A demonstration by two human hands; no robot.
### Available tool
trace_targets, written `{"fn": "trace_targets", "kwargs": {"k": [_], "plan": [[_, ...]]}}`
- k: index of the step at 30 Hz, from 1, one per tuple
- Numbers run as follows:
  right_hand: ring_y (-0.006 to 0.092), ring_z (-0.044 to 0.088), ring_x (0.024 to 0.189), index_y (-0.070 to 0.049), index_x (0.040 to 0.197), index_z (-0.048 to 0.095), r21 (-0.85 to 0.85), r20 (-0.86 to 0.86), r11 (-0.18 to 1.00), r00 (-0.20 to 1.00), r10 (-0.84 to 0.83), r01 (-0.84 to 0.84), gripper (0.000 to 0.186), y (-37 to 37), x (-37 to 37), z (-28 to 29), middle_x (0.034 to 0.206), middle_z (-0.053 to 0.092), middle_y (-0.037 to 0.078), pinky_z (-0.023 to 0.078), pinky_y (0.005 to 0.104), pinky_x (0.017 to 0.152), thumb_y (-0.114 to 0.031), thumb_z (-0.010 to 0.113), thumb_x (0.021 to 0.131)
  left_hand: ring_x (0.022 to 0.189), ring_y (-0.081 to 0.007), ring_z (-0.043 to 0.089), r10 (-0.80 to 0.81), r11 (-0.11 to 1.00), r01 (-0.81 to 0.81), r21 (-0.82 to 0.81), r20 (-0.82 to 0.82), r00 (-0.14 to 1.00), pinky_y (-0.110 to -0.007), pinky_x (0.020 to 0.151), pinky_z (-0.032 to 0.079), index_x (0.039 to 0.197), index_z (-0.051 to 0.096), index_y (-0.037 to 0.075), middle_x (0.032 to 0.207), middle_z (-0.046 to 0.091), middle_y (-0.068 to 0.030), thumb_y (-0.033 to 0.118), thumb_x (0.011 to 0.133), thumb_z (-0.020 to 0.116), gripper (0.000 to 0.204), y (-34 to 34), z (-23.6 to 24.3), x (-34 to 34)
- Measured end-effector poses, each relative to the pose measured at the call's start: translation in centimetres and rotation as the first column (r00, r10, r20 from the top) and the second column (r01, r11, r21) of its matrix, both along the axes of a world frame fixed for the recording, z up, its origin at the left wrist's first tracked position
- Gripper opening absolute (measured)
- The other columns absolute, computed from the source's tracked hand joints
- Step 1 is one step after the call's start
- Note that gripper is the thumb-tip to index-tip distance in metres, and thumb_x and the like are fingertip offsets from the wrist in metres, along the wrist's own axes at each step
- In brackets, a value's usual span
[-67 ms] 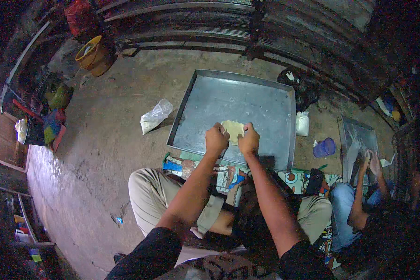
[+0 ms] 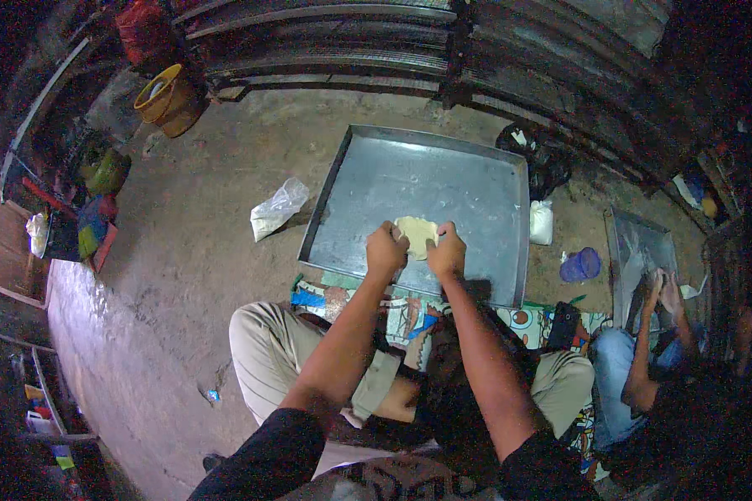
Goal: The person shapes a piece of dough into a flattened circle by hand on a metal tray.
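Observation:
A flat, pale yellow piece of dough (image 2: 418,231) is held up by its two sides over a large square metal tray (image 2: 426,171). My left hand (image 2: 386,250) pinches its left edge, with the fingers curled in. On the opposite edge my right hand (image 2: 447,252) has the same closed grip. Both hands are above the near part of the tray. The dough's near edge dips between them, and the parts under my fingers are hidden. Whitish smears mark the tray's bottom.
Left of the tray stands a clear plastic bag of pale powder (image 2: 280,209); another white bag (image 2: 541,223) is on its right. Nearby are a purple cup (image 2: 580,265) and a black bag (image 2: 546,164). A co-worker's hands (image 2: 665,290) are over a second tray (image 2: 643,238). A yellow bucket (image 2: 172,102) stands far left.
My hands and the dough have barely shifted, the left hand a touch to the left. Both grips stay closed on the dough.

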State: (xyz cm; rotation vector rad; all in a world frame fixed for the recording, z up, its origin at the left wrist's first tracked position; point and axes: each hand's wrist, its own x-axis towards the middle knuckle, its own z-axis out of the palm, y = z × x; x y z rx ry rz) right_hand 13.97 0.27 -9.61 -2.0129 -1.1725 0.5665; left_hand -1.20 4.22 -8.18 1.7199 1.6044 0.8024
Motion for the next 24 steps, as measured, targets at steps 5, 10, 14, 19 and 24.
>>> {"fn": "trace_targets", "kwargs": {"k": [5,10,14,19,24], "plan": [[0.0345,0.067,0.091,-0.005,0.124,0.047,-0.109,-0.218,0.961,0.95,0.224,-0.252,0.057,-0.3,1.9,3.4,0.098,0.065,0.022,0.053,0.0418,0.082,-0.015,0.073,0.074,0.086,-0.0317,0.068,-0.14,0.978,0.141,-0.156,0.02,0.99,-0.043,0.078,0.053,0.092,0.064,0.003,0.1,0.07,-0.0169,0.042,0.074,0.081,0.046,2.3,-1.3,-4.5],[0.0273,0.065,0.098,-0.001,0.136,0.041,0.001,0.046,0.889,0.888,0.457,-0.457,0.08,-1.5,2.2,4.1,0.114,0.052,0.02,0.056,0.0368,0.08,-0.007,0.082,0.067,0.087,-0.0321,0.065,-0.374,0.902,0.398,-0.167,0.157,0.914,-0.04,0.079,0.053,0.116,0.051,0.002,0.1,0.064,-0.0162,0.024,0.062,0.089,0.069,1.6,-0.4,-4.3],[0.0286,0.064,0.1,-0.004,0.135,0.048,0.037,0.075,0.941,0.94,0.333,-0.336,0.083,-1.1,2.7,1.9,0.117,0.051,0.017,0.056,0.0382,0.083,-0.015,0.089,0.064,0.09,-0.0352,0.063,-0.336,0.941,0.334,-0.058,-0.038,0.941,-0.04,0.08,0.051,0.117,0.053,0.003,0.096,0.063,-0.0184,0.019,0.057,0.091,0.072,0.9,1.5,-2.6],[0.0351,0.056,0.112,-0.004,0.123,0.057,0.074,0.105,0.909,0.91,0.401,-0.409,0.074,-0.7,3.3,3.5,0.119,0.054,0.017,0.048,0.0428,0.095,-0.027,0.09,0.061,0.093,-0.0327,0.063,-0.297,0.955,0.296,-0.012,-0.047,0.954,-0.041,0.081,0.052,0.119,0.066,0.006,0.1,0.065,-0.0191,0.024,0.062,0.089,0.063,0.5,2.0,-2.7],[0.034,0.056,0.116,-0.004,0.124,0.053,0.049,-0.018,0.886,0.887,0.462,-0.461,0.08,0.0,3.6,3.2,0.126,0.054,0.016,0.047,0.0415,0.097,-0.032,0.091,0.059,0.1,-0.0324,0.064,-0.373,0.901,0.371,0.226,-0.034,0.927,-0.039,0.086,0.052,0.122,0.065,0.005,0.121,0.061,-0.02,0.02,0.07,0.084,0.057,0.8,0.7,-3.2]]}}
